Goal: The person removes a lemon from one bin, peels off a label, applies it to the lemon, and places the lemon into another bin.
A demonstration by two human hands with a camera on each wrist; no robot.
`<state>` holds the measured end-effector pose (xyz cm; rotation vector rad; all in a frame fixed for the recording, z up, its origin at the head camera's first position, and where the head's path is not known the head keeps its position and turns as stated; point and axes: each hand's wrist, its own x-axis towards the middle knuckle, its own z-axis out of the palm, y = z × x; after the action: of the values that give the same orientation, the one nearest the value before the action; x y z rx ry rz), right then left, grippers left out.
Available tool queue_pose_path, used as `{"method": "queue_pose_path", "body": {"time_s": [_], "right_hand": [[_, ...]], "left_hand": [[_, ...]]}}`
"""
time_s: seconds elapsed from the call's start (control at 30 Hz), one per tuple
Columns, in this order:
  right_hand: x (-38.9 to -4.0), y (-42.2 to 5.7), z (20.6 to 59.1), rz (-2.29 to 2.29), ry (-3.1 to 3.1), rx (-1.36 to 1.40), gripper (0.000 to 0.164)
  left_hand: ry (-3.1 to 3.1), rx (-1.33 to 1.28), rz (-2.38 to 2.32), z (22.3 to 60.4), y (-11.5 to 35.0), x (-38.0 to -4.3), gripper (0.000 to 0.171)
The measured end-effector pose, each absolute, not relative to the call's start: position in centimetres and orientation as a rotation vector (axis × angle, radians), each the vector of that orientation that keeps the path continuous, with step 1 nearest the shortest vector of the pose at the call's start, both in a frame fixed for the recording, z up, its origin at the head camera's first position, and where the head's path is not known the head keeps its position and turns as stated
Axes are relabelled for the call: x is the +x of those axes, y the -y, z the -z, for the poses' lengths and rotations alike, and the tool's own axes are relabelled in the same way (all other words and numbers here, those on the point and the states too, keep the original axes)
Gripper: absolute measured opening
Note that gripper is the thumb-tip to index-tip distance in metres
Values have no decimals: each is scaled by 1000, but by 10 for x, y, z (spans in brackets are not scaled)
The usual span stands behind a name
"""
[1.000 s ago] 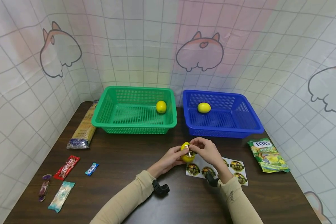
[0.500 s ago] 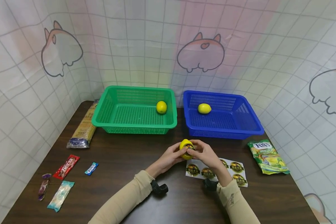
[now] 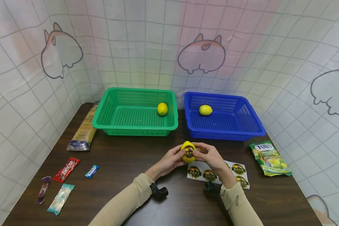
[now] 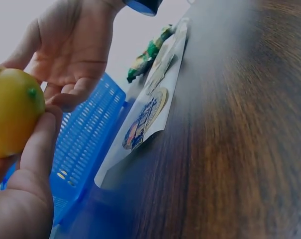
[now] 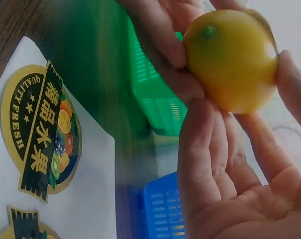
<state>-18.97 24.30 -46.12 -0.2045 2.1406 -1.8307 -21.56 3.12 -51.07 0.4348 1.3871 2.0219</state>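
Between both hands, above the table, is a yellow lemon (image 3: 188,144) with a round black and gold sticker (image 3: 188,152) on the side facing me. My left hand (image 3: 169,160) grips its left side, the thumb at the sticker's edge. From the right, my right hand (image 3: 212,158) holds it with thumb and fingers. In the left wrist view the lemon (image 4: 13,112) shows its green stem end, and the right wrist view shows the lemon (image 5: 232,62) resting against the fingers of both hands. A white sticker sheet (image 3: 220,181) lies partly hidden beneath the right hand and forearm.
A green basket (image 3: 135,130) holds one lemon (image 3: 162,109), and a blue basket (image 3: 226,133) holds another lemon (image 3: 205,110). A FOX'S candy bag (image 3: 271,159) lies at right. At left are a noodle-like pack (image 3: 84,130), a red wrapper (image 3: 67,169) and several smaller snacks.
My right fingers have gone from placing the sticker's edge to holding the lemon's right side. The lemon has turned upright, and its sticker now lies flat, facing me.
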Motion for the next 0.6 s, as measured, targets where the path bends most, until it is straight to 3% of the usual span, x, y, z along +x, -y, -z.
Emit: {"method": "queue_pose_path", "body": {"time_s": [0.6], "right_hand": [[-189,-246,470,1905,-1943,-216,52]], "left_hand": [[-1388,411,-2005,516,-23,-213,61]]}}
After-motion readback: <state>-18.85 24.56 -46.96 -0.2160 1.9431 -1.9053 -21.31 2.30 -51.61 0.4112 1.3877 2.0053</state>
